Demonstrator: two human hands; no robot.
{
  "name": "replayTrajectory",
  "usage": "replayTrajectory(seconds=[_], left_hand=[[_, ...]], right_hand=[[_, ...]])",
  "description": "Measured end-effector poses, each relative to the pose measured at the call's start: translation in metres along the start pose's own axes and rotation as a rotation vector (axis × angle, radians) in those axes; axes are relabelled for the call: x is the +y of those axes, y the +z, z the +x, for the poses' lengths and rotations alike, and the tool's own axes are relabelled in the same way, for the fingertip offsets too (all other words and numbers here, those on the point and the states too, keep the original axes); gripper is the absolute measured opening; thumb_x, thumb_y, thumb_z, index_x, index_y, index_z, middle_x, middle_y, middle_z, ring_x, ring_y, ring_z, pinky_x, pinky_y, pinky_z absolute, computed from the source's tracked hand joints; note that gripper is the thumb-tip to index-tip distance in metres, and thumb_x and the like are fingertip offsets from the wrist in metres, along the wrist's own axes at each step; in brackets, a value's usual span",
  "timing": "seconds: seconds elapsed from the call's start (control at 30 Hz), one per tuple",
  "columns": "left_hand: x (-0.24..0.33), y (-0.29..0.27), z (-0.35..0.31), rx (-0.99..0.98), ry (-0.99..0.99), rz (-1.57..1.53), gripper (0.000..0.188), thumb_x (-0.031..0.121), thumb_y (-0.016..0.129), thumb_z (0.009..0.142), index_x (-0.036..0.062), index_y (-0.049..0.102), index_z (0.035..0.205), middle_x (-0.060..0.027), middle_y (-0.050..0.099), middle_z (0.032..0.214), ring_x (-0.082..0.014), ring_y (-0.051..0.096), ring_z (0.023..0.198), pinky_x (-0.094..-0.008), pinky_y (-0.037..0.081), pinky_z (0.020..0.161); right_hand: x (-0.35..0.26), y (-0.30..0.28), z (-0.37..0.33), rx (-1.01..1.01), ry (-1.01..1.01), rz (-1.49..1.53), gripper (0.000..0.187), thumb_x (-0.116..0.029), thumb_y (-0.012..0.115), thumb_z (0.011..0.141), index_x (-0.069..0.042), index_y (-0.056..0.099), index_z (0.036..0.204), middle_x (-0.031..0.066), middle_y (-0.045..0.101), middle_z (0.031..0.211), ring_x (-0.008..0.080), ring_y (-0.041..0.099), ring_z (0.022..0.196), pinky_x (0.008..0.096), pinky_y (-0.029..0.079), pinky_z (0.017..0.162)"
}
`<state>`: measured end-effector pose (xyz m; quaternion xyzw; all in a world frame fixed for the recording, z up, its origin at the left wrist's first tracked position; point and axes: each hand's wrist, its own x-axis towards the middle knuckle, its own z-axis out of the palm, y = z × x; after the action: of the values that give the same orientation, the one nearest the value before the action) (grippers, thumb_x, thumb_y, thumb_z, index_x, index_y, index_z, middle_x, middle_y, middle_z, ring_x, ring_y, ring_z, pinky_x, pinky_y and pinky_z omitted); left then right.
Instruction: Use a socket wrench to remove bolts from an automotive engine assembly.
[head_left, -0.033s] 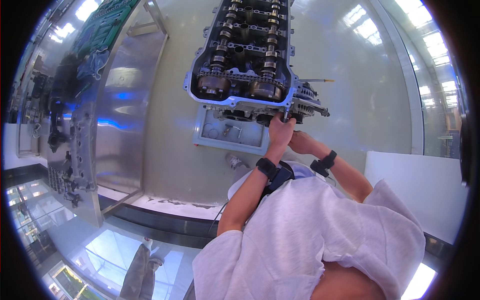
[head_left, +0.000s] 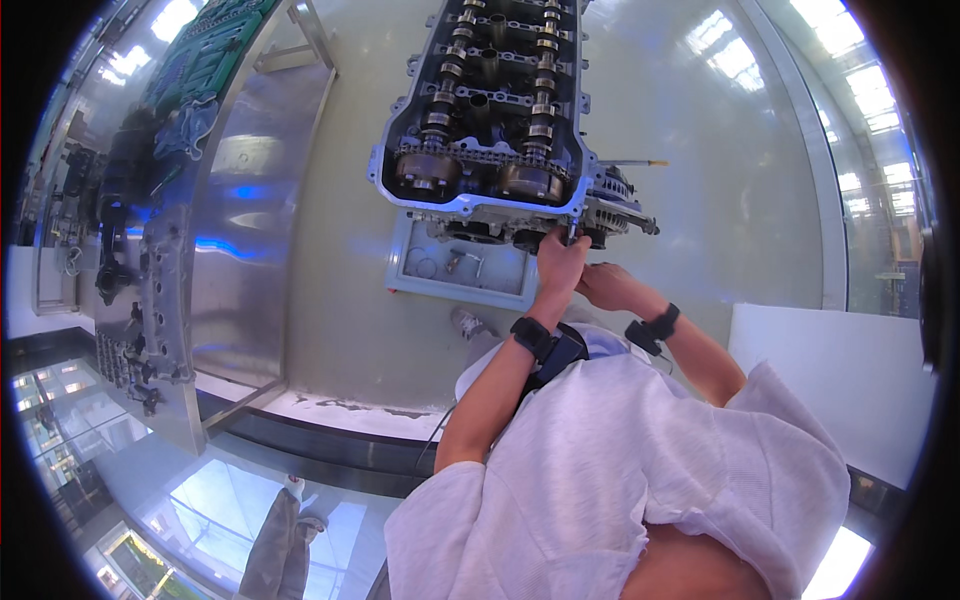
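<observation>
An open engine head (head_left: 488, 110), camshafts and timing chain exposed, stands above a shallow blue tray (head_left: 462, 268) on the pale floor. The left hand (head_left: 561, 262) reaches its lower right corner, grip narrow around a small tool, while the right hand (head_left: 603, 285) sits just beside; its grip cannot be told. A metal worktop (head_left: 255, 230) with parts stands left.

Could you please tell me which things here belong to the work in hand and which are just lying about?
In hand: engine; left hand at its front edge; right hand beside it.

Lying about: blue tray under the engine; steel workbench with dark parts.
</observation>
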<state>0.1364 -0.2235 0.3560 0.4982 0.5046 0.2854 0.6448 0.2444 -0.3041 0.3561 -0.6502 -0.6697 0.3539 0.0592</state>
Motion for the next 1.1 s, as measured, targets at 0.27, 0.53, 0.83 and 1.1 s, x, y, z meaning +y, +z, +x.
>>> replayTrajectory(seconds=[0.27,0.53,0.83,1.1], left_hand=[[0.01,-0.005,-0.003,-0.116,-0.202,-0.424,0.014,0.011,0.067,0.075,0.0031,0.063,0.086,-0.0034,0.059,0.072,-0.0123,0.055,0.06,-0.0244,0.045,0.042],[0.015,0.007,-0.005,0.078,0.016,0.097,0.018,0.011,0.067,0.074,-0.003,0.062,0.085,-0.0072,0.062,0.077,-0.0208,0.059,0.068,-0.0371,0.045,0.071],[0.016,-0.008,-0.001,-0.074,-0.25,-0.367,0.016,0.012,0.068,0.072,0.0022,0.063,0.084,-0.0039,0.061,0.072,-0.0127,0.056,0.061,-0.0279,0.044,0.048],[-0.006,0.005,0.008,0.024,-0.026,-0.112,0.024,0.012,0.069,0.069,-0.003,0.063,0.087,-0.0114,0.064,0.077,-0.0212,0.061,0.07,-0.0327,0.046,0.062]], right_hand=[[-0.055,-0.058,-0.036,-0.015,0.248,-0.157,0.024,-0.026,0.055,0.09,-0.005,0.051,0.102,0.0197,0.064,0.086,0.0397,0.062,0.083,0.0509,0.045,0.07],[0.044,0.056,0.027,0.273,-0.229,0.183,0.033,-0.019,0.052,0.091,-0.002,0.049,0.119,0.0249,0.063,0.102,0.0447,0.057,0.098,0.0511,0.045,0.081],[-0.041,-0.042,-0.033,-0.008,0.236,-0.158,0.026,-0.023,0.053,0.091,-0.005,0.052,0.109,0.0242,0.063,0.084,0.0417,0.062,0.079,0.0505,0.046,0.065],[0.019,0.024,0.007,0.2,0.004,0.106,0.027,-0.022,0.05,0.093,-0.004,0.048,0.112,0.0217,0.063,0.091,0.0419,0.058,0.089,0.0481,0.045,0.078]])
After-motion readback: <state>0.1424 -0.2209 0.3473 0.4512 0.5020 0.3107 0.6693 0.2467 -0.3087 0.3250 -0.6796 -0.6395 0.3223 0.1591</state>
